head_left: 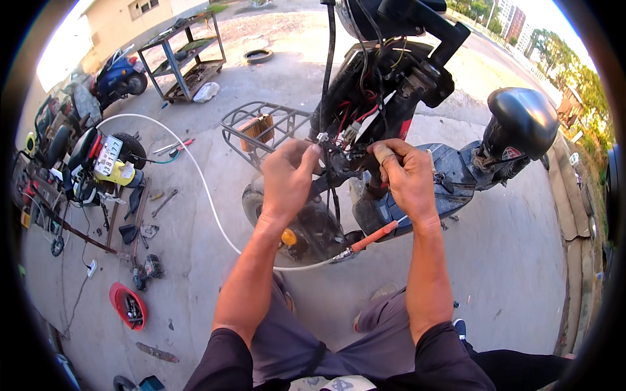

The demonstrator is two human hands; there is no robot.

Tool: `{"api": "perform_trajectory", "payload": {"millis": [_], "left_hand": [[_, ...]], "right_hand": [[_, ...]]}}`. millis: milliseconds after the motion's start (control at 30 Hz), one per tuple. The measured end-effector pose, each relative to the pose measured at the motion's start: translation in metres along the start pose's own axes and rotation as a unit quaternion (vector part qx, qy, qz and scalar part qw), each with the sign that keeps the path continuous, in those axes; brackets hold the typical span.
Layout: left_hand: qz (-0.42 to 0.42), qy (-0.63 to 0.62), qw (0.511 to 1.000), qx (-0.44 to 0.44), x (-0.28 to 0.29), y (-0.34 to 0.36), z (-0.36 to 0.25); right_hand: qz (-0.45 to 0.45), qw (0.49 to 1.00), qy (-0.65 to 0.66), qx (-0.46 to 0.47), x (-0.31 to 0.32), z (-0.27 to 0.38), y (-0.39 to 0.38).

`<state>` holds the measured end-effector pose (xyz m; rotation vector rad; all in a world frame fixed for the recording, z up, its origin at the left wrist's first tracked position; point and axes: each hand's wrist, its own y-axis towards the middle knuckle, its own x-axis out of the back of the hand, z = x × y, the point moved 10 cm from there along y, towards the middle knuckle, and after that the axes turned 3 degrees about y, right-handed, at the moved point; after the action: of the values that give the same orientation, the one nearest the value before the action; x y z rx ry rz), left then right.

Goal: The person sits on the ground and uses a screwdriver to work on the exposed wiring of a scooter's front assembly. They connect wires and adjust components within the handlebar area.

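Observation:
Both hands are raised at the opened front of a scooter [450, 179], among loose wires. My left hand [287, 179] is closed, thumb against the curled fingers, beside small connectors and dark wiring [339, 159]; what it pinches is hidden. With thumb and forefinger my right hand [405, 173] pinches a thin black wire at the right of the same bundle. Red wires [366, 116] and a pale connector plug [352, 131] show just above, between the hands. An orange-handled tool [373, 236] on a pale hose [207, 189] slants below; its thin tip passes behind my right wrist.
A metal rack [264, 133] juts out left of the wiring. Parked scooters [81, 159], a wrench [164, 203], a drill [153, 266] and a red bowl of small parts [128, 306] are at left. A wheeled tool cart [186, 58] stands behind. Another person's dark-clothed leg [521, 368] is at lower right.

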<state>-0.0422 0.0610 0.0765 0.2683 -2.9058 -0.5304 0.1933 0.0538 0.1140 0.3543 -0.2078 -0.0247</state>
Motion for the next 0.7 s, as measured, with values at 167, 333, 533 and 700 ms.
{"api": "perform_trajectory", "payload": {"millis": [167, 333, 533, 700], "left_hand": [[0.076, 0.037, 0.995, 0.048, -0.014, -0.006, 0.007], [0.084, -0.026, 0.994, 0.068, -0.019, -0.004, 0.01], [0.062, -0.052, 0.994, 0.072, -0.018, -0.005, 0.006], [0.023, -0.104, 0.99, 0.094, -0.019, -0.009, 0.009]], "right_hand": [[0.058, 0.998, -0.008, -0.007, -0.01, -0.007, -0.008], [0.101, 0.987, -0.126, 0.003, -0.022, -0.001, -0.019], [0.108, 0.988, -0.107, 0.005, -0.013, -0.004, -0.015], [0.138, 0.989, -0.058, 0.014, -0.018, 0.001, -0.018]]}}
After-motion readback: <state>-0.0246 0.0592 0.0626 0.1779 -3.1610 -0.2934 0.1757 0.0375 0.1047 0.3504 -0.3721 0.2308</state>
